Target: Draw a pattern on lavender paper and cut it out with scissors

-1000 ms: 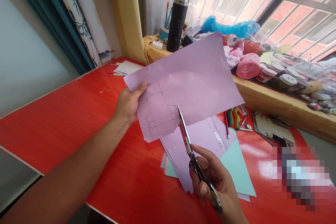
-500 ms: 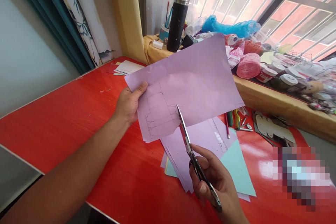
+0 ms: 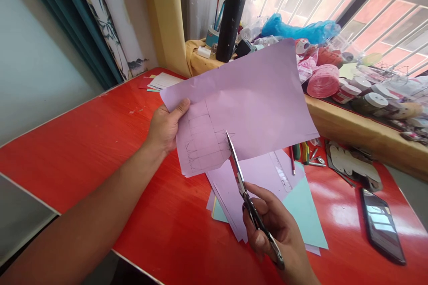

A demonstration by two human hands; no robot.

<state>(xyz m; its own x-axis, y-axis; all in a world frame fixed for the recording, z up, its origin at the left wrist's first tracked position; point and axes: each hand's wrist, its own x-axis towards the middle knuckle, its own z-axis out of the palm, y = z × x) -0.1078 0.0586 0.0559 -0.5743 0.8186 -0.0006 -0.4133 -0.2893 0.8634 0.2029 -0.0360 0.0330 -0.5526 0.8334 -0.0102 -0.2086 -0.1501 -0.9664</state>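
My left hand (image 3: 167,127) pinches the left edge of a purple paper sheet (image 3: 257,102), thumb on top, fingers hidden behind. Pencil lines forming a box-like outline (image 3: 205,138) mark the sheet's lower left part. In my right hand (image 3: 272,227) is a pair of scissors (image 3: 247,200), fingers wrapped round the dark handles. Their blades lie along the lower edge of the sheet, tip at the drawn lines, and look nearly closed. Below the sheet, more purple paper (image 3: 257,178) and light green paper (image 3: 306,213) rest on the red table (image 3: 160,222).
A clear ruler (image 3: 281,171) and a pencil (image 3: 293,162) lie on the papers. To the right are pliers (image 3: 303,153), grey cut-out shapes (image 3: 352,164) and a phone (image 3: 383,227). A black flask (image 3: 230,22), jars and a blue bag (image 3: 297,29) crowd the windowsill.
The view has shifted slightly, moving the background a little to the right. Both hands keep their hold on the paper and scissors, with hardly any other movement.
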